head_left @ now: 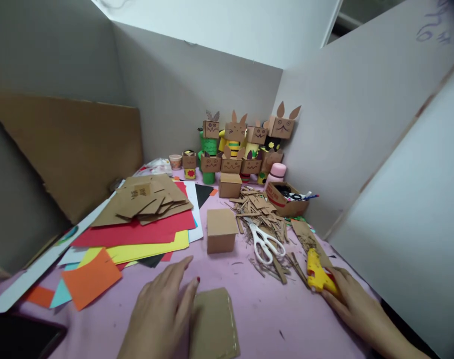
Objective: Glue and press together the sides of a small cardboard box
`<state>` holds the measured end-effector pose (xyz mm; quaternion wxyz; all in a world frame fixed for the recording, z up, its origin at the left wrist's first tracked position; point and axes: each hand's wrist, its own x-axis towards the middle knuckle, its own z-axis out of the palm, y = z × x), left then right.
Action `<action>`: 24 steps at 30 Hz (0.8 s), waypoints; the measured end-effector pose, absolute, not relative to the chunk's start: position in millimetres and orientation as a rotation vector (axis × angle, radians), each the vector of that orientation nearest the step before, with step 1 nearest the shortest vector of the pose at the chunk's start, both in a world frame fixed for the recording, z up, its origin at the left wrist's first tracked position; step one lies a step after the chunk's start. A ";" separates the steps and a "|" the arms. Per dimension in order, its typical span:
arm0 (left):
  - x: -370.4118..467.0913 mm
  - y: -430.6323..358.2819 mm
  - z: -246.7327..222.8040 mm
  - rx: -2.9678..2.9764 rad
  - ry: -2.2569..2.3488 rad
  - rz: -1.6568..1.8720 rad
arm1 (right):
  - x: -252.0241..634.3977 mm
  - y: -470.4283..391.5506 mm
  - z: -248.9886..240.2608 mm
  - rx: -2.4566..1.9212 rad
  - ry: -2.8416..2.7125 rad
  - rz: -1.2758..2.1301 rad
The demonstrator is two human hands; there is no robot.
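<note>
Left hand (163, 306) lies spread on a flat brown cardboard panel (214, 324); right hand (356, 304) grips a yellow glue gun (317, 273), apparently the gluing step; bringing its nozzle to the panel likely follows.

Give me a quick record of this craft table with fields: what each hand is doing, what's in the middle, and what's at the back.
left hand: left hand rests flat on the pink table, touching the cardboard piece
right hand: right hand on the yellow glue gun
middle: cardboard cube, white scissors on cardboard scraps
left side: coloured paper sheets under cut cardboard pieces
back: cardboard animal figures, small box of pens
</note>
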<state>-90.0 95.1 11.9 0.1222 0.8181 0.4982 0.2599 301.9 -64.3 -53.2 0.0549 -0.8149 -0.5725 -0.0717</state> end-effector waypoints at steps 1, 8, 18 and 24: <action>-84.5 103.3 14.3 2.330 1.406 0.793 | 307.4 -67.5 -54.5 -2.434 -1.763 -0.187; -44.8 152.8 9.6 1.627 0.994 1.122 | 254.8 -27.0 -1.9 -2.002 -1.562 0.174; -66.5 155.3 -16.2 1.281 1.055 1.345 | 151.2 134.2 0.6 -1.362 -1.349 0.959; -58.3 155.3 -1.6 1.209 1.020 1.352 | 146.0 141.2 5.8 -1.255 -1.301 1.086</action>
